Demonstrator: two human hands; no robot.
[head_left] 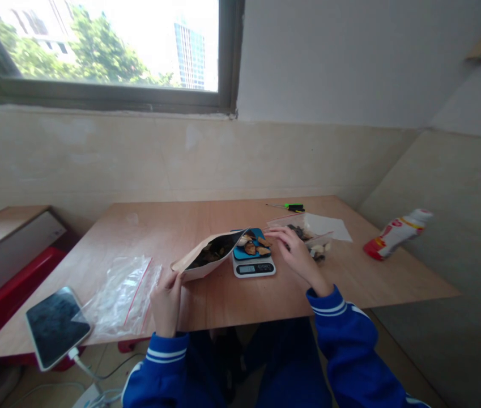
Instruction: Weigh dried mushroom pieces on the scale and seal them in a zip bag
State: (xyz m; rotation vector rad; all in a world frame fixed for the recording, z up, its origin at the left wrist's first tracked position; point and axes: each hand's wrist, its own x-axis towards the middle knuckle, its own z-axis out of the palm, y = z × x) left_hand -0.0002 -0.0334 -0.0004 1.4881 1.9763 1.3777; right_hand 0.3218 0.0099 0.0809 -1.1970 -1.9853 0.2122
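Left hand (pixel 166 303) closed on the rim of an open kraft pouch (pixel 206 256), right hand (pixel 296 258) half-open just beside dried mushroom slices (pixel 251 245) on a digital scale (pixel 254 267), wooden table edge (pixel 223 324) close below

Tan pouch (pixel 198 270), blue scale tray (pixel 242 253)

Table (pixel 159 226): smooth matt wood | pouch (pixel 200 271): matt paper | bag (pixel 119 297): clear glossy plastic | scale (pixel 254 271): smooth plastic | phone (pixel 55 327): glossy glass | bottle (pixel 397 235): glossy plastic
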